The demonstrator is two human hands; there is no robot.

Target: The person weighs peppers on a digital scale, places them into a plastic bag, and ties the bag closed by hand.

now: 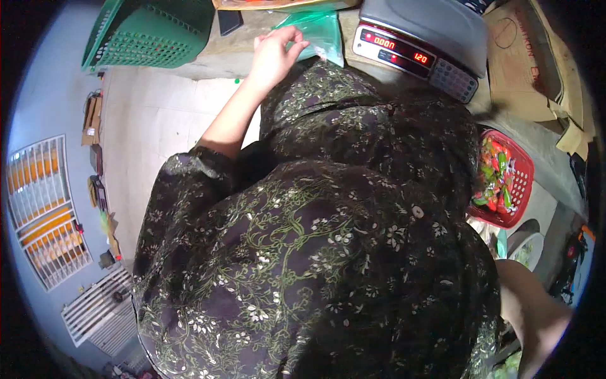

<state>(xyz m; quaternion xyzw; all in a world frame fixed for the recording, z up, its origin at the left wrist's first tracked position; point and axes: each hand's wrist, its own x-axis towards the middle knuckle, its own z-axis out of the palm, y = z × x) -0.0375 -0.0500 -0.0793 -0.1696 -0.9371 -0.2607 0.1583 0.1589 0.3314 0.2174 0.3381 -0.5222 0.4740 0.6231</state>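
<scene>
My left hand [278, 54] is stretched forward over the counter edge, its fingers bent inward. It overlaps the left side of a thin green plastic bag [323, 35]; whether the fingertips grip the bag is unclear. My right arm [529, 306] shows at the lower right, with the hand itself hidden. Beside that arm is a red plastic basket [522, 180] with red and green produce [497, 174] inside, seemingly peppers. A digital weighing scale [421, 54] stands on the counter right of the bag, its red digits lit.
A green perforated basket [148, 44] is at upper left, near a small dark flat object [230, 21]. An open cardboard box [521, 60] sits right of the scale. Below the red basket is a white bowl [529, 246]. Barred windows [47, 211] line the far left wall.
</scene>
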